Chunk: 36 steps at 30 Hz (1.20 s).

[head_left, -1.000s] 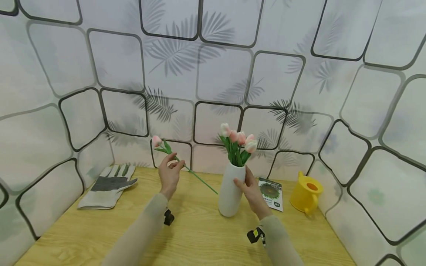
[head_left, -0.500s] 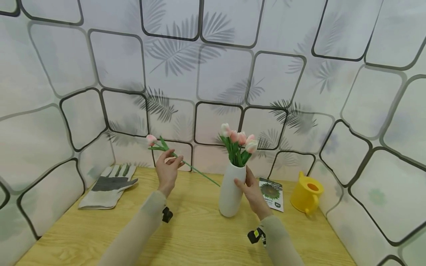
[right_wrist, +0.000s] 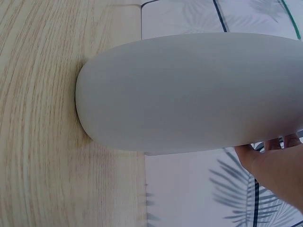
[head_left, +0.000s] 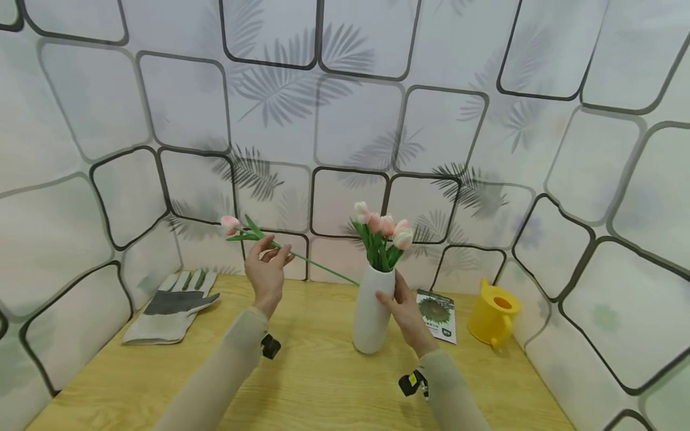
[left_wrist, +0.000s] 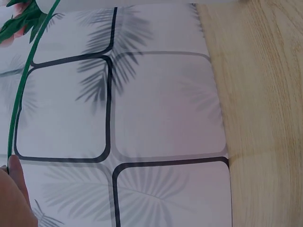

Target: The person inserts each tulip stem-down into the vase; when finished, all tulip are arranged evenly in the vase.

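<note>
My left hand (head_left: 265, 268) pinches the green stem of a single pink tulip (head_left: 230, 224) above the table, left of the vase. The bloom points left and the stem slants down to the right, its lower end close beside the vase's upper wall. In the left wrist view the stem (left_wrist: 24, 78) runs up from my thumb and fingertip. A tall white vase (head_left: 371, 317) stands upright, with several pink and white tulips (head_left: 381, 230) in its mouth. My right hand (head_left: 406, 314) grips the vase from its right side, near the top; the right wrist view shows the vase wall (right_wrist: 184, 94) against those fingers.
A grey and white work glove (head_left: 167, 308) lies on the wooden table (head_left: 318, 389) at the left. Behind my right hand lies a seed packet (head_left: 438, 314) with a flower picture. A yellow watering can (head_left: 493, 314) stands at the far right. Patterned fabric walls (head_left: 356, 137) close in the table.
My left hand has moved a little left and up with the tulip, whose stem now lies flatter and whose lower end sits higher along the vase. The right hand keeps its grip on the vase.
</note>
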Tool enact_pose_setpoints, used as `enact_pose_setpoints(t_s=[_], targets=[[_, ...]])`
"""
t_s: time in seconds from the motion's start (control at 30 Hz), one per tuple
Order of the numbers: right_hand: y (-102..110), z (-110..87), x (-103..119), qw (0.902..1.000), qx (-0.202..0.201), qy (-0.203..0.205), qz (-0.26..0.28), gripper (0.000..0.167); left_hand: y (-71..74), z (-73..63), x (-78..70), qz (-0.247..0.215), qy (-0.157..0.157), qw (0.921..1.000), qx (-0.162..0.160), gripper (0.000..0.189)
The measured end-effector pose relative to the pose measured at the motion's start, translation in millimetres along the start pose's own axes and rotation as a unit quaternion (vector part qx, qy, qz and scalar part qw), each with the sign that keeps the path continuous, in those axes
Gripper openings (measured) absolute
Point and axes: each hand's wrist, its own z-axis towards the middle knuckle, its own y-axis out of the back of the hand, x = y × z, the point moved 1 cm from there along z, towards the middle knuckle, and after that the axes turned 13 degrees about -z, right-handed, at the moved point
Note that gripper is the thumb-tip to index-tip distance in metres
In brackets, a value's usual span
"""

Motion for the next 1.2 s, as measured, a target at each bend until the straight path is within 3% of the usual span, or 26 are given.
enact_pose_setpoints(t_s=[0.2, 0.43, 0.63, 0.87, 1.2], targets=[[1, -1.2, 0, 1.0000, 0.000, 0.000, -0.009, 0.082, -9.1, -1.6, -7.9, -0.010, -0.015, 0.9998, 0.012, 0.042], [2, -3.5, 0, 1.0000, 0.006, 0.001, -0.007, 0.083, -23.9, -8.4, -16.0, -0.020, -0.008, 0.9995, 0.024, 0.042], [1, -2.4, 0, 0.9999, 0.009, 0.004, -0.005, 0.084, -33.8, -9.0, -20.5, -0.029, -0.027, 0.9985, 0.038, 0.040], [0, 0.9, -1, 1.0000, 0.005, 0.004, -0.006, 0.085, -48.2, -9.0, -24.0, -0.015, -0.077, 0.9942, 0.073, 0.039], [1, -0.6, 0, 1.0000, 0.005, 0.001, -0.004, 0.083, -67.5, -12.8, -27.1, 0.058, -0.164, 0.9781, 0.113, 0.036]])
